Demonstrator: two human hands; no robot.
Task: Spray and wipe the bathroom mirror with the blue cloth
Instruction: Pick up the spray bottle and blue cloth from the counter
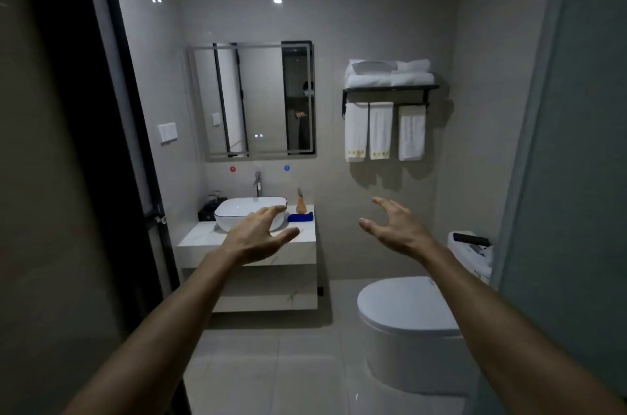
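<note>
A rectangular mirror (pixel 252 99) hangs on the far wall above the vanity. On the marble counter (pixel 200 238) lies the folded blue cloth (pixel 300 217), with an orange spray bottle (pixel 300 202) standing just behind it. My left hand (pixel 259 234) is stretched forward with fingers spread, in front of the white basin (pixel 237 207) and to the left of the cloth. My right hand (pixel 393 226) is also held out, fingers apart, to the right of the counter. Both hands hold nothing and touch nothing.
A toilet (pixel 403 309) with its lid down stands at the lower right. White towels hang from a black rack (pixel 390 89) right of the mirror. A dark door (pixel 78 143) frames the left side, a glass partition (pixel 570 143) the right. A faucet (pixel 258 182) rises behind the basin.
</note>
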